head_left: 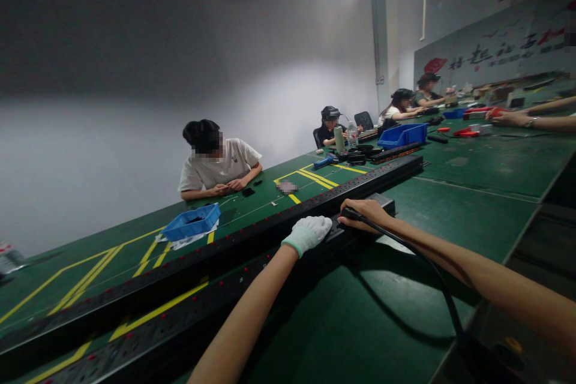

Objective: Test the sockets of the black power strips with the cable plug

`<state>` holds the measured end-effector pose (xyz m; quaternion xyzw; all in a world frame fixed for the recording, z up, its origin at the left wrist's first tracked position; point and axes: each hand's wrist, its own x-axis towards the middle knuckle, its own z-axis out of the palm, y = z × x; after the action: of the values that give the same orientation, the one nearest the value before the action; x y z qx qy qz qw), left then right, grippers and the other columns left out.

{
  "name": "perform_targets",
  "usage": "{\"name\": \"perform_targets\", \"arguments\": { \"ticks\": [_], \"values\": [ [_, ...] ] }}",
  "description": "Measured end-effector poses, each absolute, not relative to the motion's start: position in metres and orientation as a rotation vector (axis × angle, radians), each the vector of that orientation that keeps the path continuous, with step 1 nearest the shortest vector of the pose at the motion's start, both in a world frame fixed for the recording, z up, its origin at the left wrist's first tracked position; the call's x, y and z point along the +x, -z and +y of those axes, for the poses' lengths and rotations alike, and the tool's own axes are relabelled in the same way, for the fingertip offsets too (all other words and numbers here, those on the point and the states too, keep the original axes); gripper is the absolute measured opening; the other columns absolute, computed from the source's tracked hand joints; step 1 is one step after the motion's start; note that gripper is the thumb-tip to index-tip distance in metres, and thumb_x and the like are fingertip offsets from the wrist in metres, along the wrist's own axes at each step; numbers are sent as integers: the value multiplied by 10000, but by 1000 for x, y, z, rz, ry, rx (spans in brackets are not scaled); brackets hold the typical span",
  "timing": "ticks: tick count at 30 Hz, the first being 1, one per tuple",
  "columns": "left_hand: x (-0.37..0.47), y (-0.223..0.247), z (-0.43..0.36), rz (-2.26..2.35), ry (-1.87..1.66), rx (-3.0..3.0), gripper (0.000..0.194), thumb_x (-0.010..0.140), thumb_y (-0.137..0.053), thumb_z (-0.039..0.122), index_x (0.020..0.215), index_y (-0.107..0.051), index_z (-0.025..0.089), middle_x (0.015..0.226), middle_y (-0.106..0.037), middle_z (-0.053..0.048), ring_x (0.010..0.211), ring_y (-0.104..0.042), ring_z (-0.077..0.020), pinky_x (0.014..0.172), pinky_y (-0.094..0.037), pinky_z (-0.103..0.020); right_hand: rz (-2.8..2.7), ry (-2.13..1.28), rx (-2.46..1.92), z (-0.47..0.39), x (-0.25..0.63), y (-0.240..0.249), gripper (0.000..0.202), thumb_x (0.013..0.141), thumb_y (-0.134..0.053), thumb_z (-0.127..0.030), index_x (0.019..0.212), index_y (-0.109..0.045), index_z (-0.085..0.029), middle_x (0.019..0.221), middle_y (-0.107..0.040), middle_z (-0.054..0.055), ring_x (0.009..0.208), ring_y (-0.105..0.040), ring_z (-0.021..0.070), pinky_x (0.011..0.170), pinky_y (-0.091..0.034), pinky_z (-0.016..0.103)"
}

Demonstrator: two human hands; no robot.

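My left hand (310,234), in a white glove, rests on the nearer long black strip (198,306), its fingers together near the strip's far end. What it holds, if anything, is hidden. Just right of it, my right hand (363,215) is bare and closed on a black cable plug (351,213) at the strip's top. The black cable (432,267) runs back from the plug over my right forearm and down at the lower right. Beyond both hands lies a second long black strip (252,228) with red dots, roughly parallel to the first.
A light blue tray (191,223) stands across the green table (468,216), near a person in a white shirt (238,162). A dark blue bin (402,135), bottles and tools lie farther back. More people sit beyond; another person's hands (510,117) reach in at the right.
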<state>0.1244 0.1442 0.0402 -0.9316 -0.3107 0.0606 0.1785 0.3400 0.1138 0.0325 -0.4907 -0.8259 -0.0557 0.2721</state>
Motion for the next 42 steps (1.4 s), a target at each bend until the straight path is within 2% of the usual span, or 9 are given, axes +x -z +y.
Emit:
{"name": "perform_targets", "arguments": {
  "ticks": [21, 27, 30, 35, 42],
  "values": [
    [125, -39, 145, -875, -165, -2634, 309, 927, -429, 274, 1210, -453, 151, 1070, -563, -79, 899, -586, -181, 750, -512, -367, -2188, 107, -1372, 112, 338, -36, 361, 822, -483, -573, 922, -568, -236, 829, -661, 29, 759, -629, 199, 639, -403, 254],
    [126, -40, 143, -886, -153, -2629, 297, 922, -441, 246, 1202, -465, 151, 1085, -563, -80, 904, -589, -181, 755, -517, -371, -1783, -38, -1212, 112, 344, -54, 316, 864, -431, -514, 907, -526, -216, 722, -621, 9, 637, -573, 158, 592, -409, 240],
    [126, -40, 142, -904, -147, -2632, 295, 922, -440, 239, 1205, -466, 156, 1096, -561, -80, 901, -592, -179, 753, -520, -370, -1634, -26, -1148, 110, 345, -62, 321, 872, -416, -512, 902, -512, -207, 725, -603, 11, 635, -558, 155, 600, -405, 242],
    [119, -39, 144, -966, -131, -2627, 349, 929, -425, 256, 1266, -414, 166, 1115, -561, -88, 921, -594, -187, 776, -514, -385, -1916, -33, -1253, 109, 329, -61, 332, 844, -465, -527, 997, -454, -232, 753, -607, -2, 655, -586, 169, 594, -388, 239],
    [99, -36, 146, -1042, -111, -2644, 332, 921, -447, 319, 1208, -479, 153, 1100, -574, -85, 935, -591, -186, 799, -504, -392, -2481, 178, -1182, 121, 298, -66, 317, 841, -465, -533, 927, -477, -228, 670, -587, -1, 581, -552, 159, 539, -311, 223]
  ]
}}
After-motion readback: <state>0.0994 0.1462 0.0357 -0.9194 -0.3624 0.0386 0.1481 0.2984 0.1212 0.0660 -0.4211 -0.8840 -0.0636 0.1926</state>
